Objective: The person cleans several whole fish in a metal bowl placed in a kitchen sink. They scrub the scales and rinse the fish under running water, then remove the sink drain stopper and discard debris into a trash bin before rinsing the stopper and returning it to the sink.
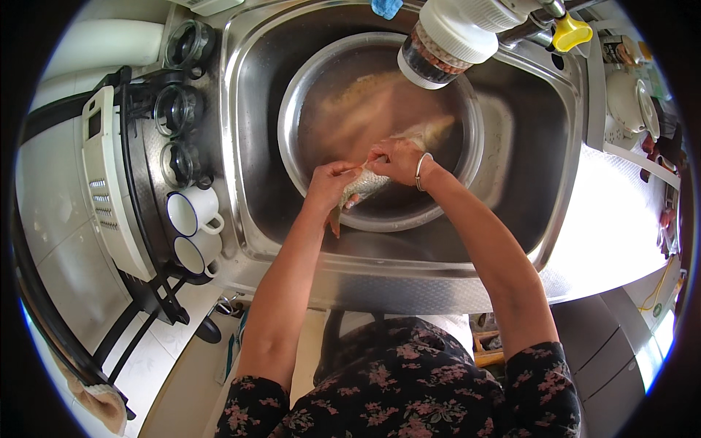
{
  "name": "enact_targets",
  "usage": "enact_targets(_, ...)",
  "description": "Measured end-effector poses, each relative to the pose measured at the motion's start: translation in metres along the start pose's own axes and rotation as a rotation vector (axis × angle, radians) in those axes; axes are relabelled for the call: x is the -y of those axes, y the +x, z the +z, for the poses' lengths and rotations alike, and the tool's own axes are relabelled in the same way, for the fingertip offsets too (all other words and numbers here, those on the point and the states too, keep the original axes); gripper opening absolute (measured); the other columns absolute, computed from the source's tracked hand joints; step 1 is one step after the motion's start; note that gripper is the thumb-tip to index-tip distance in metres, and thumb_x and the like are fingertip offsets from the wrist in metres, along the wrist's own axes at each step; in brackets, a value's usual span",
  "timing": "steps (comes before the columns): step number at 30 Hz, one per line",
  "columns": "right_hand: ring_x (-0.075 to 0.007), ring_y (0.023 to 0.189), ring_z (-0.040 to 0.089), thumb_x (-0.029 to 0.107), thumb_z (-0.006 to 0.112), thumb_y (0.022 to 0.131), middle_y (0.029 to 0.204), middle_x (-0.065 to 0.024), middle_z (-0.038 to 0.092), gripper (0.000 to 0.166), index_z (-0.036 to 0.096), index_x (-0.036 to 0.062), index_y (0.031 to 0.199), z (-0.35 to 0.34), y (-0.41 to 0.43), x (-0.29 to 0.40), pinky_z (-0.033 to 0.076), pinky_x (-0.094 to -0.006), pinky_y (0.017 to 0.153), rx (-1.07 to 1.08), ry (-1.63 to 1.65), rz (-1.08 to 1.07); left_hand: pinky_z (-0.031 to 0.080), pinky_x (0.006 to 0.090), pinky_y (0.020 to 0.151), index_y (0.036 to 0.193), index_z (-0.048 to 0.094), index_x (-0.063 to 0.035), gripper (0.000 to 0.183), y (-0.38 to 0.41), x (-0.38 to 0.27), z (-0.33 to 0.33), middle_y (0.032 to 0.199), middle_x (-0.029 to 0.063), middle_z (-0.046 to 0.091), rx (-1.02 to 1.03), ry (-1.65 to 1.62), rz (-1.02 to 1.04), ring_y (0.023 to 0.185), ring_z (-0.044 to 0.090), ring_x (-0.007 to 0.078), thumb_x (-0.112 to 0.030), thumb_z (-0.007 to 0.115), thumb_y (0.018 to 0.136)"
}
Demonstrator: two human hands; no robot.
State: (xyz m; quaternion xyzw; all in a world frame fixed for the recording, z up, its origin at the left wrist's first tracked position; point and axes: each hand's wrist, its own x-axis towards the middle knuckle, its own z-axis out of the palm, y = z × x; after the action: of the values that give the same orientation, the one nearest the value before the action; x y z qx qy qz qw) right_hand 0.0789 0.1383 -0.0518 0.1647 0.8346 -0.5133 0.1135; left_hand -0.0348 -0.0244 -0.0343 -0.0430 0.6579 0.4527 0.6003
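A scaly fish (368, 185) lies slanted over the near part of a round metal basin (290, 128), which stands in a steel sink. My left hand (334, 189) grips the fish near its tail, some fingers showing beneath it. My right hand (398, 160), with a bangle at the wrist, pinches at the fish's body, its fingertips close to the left ones. The fish's far end reaches towards the basin's right side. Cloudy reddish water (339, 131) fills the basin, and a pale, blurred shape, perhaps another fish, shows under it at the back.
A faucet with a transparent filter head (441, 49) hangs over the basin's back right; its valve handle (571, 34) is yellow. Glass jars (178, 109) and white enamel mugs (183, 212) stand left of the sink, beside a white grater (107, 186). A blue cloth (386, 6) lies behind.
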Motion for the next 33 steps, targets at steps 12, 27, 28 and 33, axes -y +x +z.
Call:
enact_targets(12,-0.0254,0.078,0.060,0.025,0.064,0.076,0.086,-0.0115,0.063,0.022,0.061,0.0043,0.083,0.014,-0.006,0.000,0.046,-0.0343,0.070,-0.116,-0.056,-0.050,0.041,0.0249,0.038,0.088,0.058,0.0001,0.012,-0.010,-0.004,-0.001,0.073,0.0124,0.062,0.008,-0.090,-0.030,0.052,0.060,0.0181,-0.011,0.060,0.084)
enact_targets(27,-0.0302,0.086,0.063,0.026,0.057,0.079,0.088,-0.0101,0.067,0.020,0.067,0.0142,0.091,0.002,-0.005,-0.016,0.048,-0.0380,0.080,-0.004,0.081,0.047,0.039,0.0233,0.045,0.107,0.061,0.0044,0.023,-0.005,0.004,-0.003,0.074,0.0040,0.059,0.069,0.135,-0.038,0.050,0.047,0.0086,-0.005,0.059,0.086)
enact_targets(28,-0.0303,0.085,0.063,0.026,0.057,0.079,0.088,-0.0101,0.067,0.020,0.067,0.0141,0.091,0.001,-0.005,-0.019,0.048,-0.0375,0.079,-0.003,0.088,0.044,0.039,0.0235,0.044,0.105,0.062,0.0047,0.022,-0.005,0.004,-0.005,0.075,0.0039,0.059,0.067,0.109,-0.041,0.050,0.047,0.0086,-0.005,0.059,0.086)
enact_targets(33,-0.0258,0.077,0.065,0.021,0.060,0.077,0.084,-0.0097,0.068,0.018,0.067,0.0107,0.091,-0.001,-0.005,-0.022,0.050,-0.0339,0.073,0.015,0.132,0.111,0.040,0.0237,0.043,0.104,0.062,0.0045,0.020,-0.006,0.003,-0.004,0.075,0.0041,0.060,0.063,0.182,-0.023,0.050,0.047,0.0084,-0.005,0.058,0.087)
